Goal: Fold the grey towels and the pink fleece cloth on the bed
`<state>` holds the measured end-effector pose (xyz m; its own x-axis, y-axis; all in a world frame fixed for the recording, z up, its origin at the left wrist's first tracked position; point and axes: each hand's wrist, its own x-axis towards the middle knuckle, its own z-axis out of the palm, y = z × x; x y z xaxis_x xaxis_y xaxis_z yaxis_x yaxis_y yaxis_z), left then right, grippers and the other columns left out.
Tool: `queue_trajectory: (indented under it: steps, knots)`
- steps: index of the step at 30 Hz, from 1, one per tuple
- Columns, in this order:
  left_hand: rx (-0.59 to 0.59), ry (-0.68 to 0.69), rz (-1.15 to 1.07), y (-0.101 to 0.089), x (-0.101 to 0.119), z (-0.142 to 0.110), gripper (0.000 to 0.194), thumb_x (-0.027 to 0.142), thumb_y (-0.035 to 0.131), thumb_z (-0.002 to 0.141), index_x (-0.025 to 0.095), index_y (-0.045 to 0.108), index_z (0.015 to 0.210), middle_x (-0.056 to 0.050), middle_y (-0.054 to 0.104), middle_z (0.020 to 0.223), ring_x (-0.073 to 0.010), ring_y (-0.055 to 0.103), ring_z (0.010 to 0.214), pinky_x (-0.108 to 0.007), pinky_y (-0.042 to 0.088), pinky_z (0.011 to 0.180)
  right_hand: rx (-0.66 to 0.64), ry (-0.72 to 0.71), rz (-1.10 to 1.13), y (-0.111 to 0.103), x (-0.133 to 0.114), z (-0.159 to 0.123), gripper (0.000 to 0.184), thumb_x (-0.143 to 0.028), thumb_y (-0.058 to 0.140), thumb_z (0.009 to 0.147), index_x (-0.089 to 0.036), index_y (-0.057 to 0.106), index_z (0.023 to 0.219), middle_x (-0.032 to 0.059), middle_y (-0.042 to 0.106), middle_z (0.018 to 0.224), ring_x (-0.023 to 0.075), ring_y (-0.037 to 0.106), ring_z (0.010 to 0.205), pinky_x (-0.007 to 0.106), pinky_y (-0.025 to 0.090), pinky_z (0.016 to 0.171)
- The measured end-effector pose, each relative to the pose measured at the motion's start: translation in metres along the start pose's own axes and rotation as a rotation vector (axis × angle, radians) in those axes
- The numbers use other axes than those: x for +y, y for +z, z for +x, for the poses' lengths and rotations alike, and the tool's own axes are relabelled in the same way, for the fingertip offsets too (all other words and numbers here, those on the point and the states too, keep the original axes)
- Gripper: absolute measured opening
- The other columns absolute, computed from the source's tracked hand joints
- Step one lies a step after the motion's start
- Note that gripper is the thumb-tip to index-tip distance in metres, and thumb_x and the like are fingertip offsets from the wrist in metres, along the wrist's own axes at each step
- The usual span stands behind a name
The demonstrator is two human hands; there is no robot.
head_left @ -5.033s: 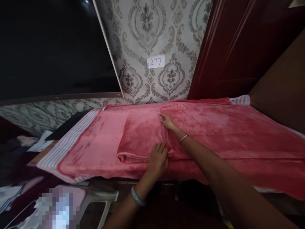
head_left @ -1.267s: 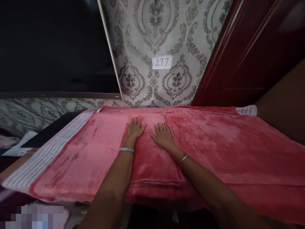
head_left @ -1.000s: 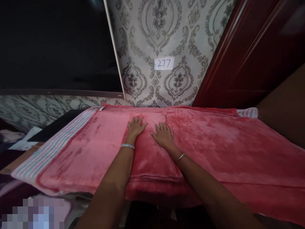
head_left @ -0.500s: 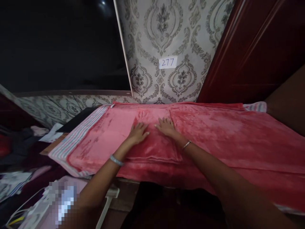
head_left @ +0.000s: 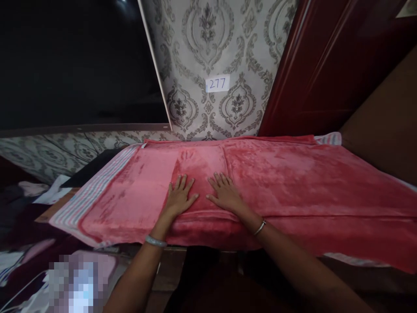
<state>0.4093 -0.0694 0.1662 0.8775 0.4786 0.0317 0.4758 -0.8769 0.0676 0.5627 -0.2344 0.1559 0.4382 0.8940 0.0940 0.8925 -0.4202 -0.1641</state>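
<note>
A plush pink-red blanket with a striped edge at its left end lies spread along a surface against the wall. On it sits a folded square of the same plush cloth. My left hand lies flat on the left part of that square, fingers spread. Over its right part, my right hand also rests flat with fingers apart. Neither hand grips anything. A grey-blue bangle circles my left wrist, and a thin silver one my right.
A large black television screen hangs at the upper left. Patterned wallpaper carries a paper label reading 277. A dark red wooden panel stands at the right. Clothes lie at the lower left, beside a blurred-out patch.
Both hands have slid toward me across the folded cloth, staying flat with fingers spread. The view has shifted a little to the right.
</note>
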Motion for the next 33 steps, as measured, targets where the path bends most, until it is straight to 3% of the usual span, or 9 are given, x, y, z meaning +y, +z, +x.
queue_trajectory:
  steps: [15, 20, 24, 28, 31, 33]
  knots:
    - [-0.036, -0.018, 0.006, -0.007, 0.004, -0.004, 0.079, 0.065, 0.045, 0.096, 0.027, 0.026, 0.163, -0.010, 0.009, 0.172, -0.0312, 0.005, 0.159, -0.066, 0.012, 0.124, -0.021, 0.010, 0.021, 0.002, 0.000, 0.000, 0.078, -0.063, 0.044, 0.099, -0.023, 0.027, 0.164, 0.0135, 0.015, 0.171, 0.0343, 0.011, 0.158, 0.052, 0.012, 0.125]
    - [-0.004, -0.015, 0.013, -0.006, 0.003, -0.003, 0.078, 0.063, 0.048, 0.095, 0.027, 0.028, 0.162, -0.011, 0.012, 0.171, -0.0331, 0.008, 0.159, -0.067, 0.014, 0.123, 0.001, -0.010, 0.113, 0.006, 0.003, 0.002, 0.077, -0.061, 0.049, 0.097, -0.023, 0.033, 0.162, 0.0128, 0.020, 0.170, 0.0344, 0.013, 0.157, 0.054, 0.013, 0.125]
    - [0.007, -0.006, 0.000, -0.004, 0.002, -0.004, 0.077, 0.060, 0.051, 0.095, 0.026, 0.029, 0.162, -0.012, 0.013, 0.171, -0.0344, 0.009, 0.159, -0.068, 0.014, 0.122, 0.114, -0.046, 0.243, 0.000, 0.026, 0.022, 0.067, -0.040, 0.052, 0.095, -0.017, 0.043, 0.157, 0.0145, 0.038, 0.163, 0.0280, 0.032, 0.152, 0.047, 0.026, 0.123]
    - [-0.002, -0.003, -0.036, -0.004, 0.000, -0.006, 0.078, 0.058, 0.052, 0.095, 0.025, 0.029, 0.162, -0.011, 0.011, 0.171, -0.0328, 0.007, 0.159, -0.066, 0.010, 0.124, 0.345, 0.110, 0.348, -0.019, 0.066, 0.059, 0.064, -0.027, 0.048, 0.091, -0.012, 0.046, 0.153, 0.0150, 0.050, 0.155, 0.0250, 0.045, 0.143, 0.042, 0.035, 0.120]
    - [-0.047, 0.011, -0.125, -0.010, -0.012, -0.003, 0.078, 0.056, 0.057, 0.092, 0.026, 0.033, 0.160, -0.009, 0.015, 0.170, -0.0321, 0.010, 0.158, -0.063, 0.014, 0.124, 0.349, 0.285, 0.458, -0.027, 0.094, 0.089, 0.068, -0.024, 0.049, 0.090, -0.011, 0.041, 0.156, 0.0157, 0.063, 0.141, 0.0248, 0.061, 0.126, 0.040, 0.048, 0.107]
    - [-0.078, 0.018, -0.233, -0.020, -0.023, 0.006, 0.071, 0.054, 0.057, 0.092, 0.025, 0.044, 0.156, -0.009, 0.030, 0.166, -0.0298, 0.025, 0.156, -0.055, 0.025, 0.125, 0.326, 0.339, 0.504, -0.027, 0.108, 0.107, 0.066, -0.024, 0.047, 0.092, -0.012, 0.040, 0.156, 0.0139, 0.072, 0.125, 0.0232, 0.069, 0.109, 0.038, 0.054, 0.096]
